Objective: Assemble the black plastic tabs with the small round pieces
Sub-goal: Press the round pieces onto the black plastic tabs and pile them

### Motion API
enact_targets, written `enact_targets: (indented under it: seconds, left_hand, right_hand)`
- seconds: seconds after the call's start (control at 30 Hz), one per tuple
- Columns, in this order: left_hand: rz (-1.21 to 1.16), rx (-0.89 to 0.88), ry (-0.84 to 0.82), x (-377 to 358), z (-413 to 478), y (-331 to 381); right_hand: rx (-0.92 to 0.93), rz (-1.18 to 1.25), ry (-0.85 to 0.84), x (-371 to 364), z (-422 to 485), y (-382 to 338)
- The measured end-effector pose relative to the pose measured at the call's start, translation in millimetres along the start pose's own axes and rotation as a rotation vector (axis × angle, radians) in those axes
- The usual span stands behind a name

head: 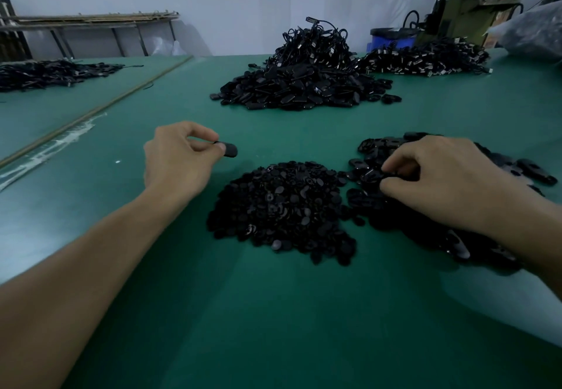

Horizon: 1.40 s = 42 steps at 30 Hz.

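A heap of small round black pieces (pixel 282 209) lies on the green table (pixel 213 312) in front of me. To its right spreads a pile of black plastic tabs (pixel 392 145). My left hand (pixel 179 157) hovers left of and beyond the round pieces and pinches one black tab (pixel 229 149) between thumb and fingers. My right hand (pixel 441 182) rests on the tab pile, its fingertips curled and pinching a tab (pixel 372 175) at the pile's left edge.
A larger mound of black pieces (pixel 301 87) sits farther back at centre, topped with corded parts (pixel 313 42). More corded parts (pixel 425 57) lie back right, another dark pile (pixel 51 72) back left. A blue bucket (pixel 392 39) and machinery (pixel 474 8) stand beyond the table.
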<state>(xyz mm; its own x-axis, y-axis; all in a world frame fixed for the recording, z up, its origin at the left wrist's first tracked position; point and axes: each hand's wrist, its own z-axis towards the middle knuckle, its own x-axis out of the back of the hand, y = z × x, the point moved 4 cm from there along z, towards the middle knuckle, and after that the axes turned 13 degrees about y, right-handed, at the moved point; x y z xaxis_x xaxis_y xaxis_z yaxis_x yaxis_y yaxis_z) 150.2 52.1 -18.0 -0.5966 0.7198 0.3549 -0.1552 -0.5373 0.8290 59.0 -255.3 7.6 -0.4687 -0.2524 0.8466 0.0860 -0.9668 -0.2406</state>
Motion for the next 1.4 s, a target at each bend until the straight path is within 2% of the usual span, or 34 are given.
enact_targets:
  seconds: [0.13,0.33,0.57,0.73,0.8,0.87,1.0,1.1,1.2,1.4]
  left_hand:
    - [0.157,-0.043,-0.09,-9,-1,0]
    - [0.303,-0.164,-0.192,-14,-8,6]
    - [0.272,-0.18,-0.183,-9,-11,8]
    - [0.137,-0.309,-0.153,-2,-24,26]
    - [0.019,-0.36,-0.187,0,-39,42]
    - [-0.097,-0.388,-0.247,1,-56,57]
    - [-0.263,-0.387,-0.394,-1,-84,75]
    - [-0.316,-0.348,-0.456,-3,-89,78]
    - [-0.343,-0.309,-0.512,-5,-89,75]
    - [-0.413,-0.211,-0.545,-8,-88,72]
  right_hand:
    - [0.064,-0.045,0.037,-5,0,-4]
    - [0.089,-0.124,-0.006,-11,2,-10]
    - [0.112,-0.028,0.02,-6,1,-12]
    - [0.122,-0.027,0.207,3,5,-9]
    - [0.104,0.065,0.313,10,3,-11]
    - [0.034,0.283,0.336,11,-1,-16]
    - [-0.137,0.788,0.113,-2,-9,-31]
    - [-0.202,1.001,0.037,-5,-11,-37]
    - [-0.233,1.092,-0.028,-8,-12,-37]
    - [-0.258,1.084,-0.05,-14,-14,-37]
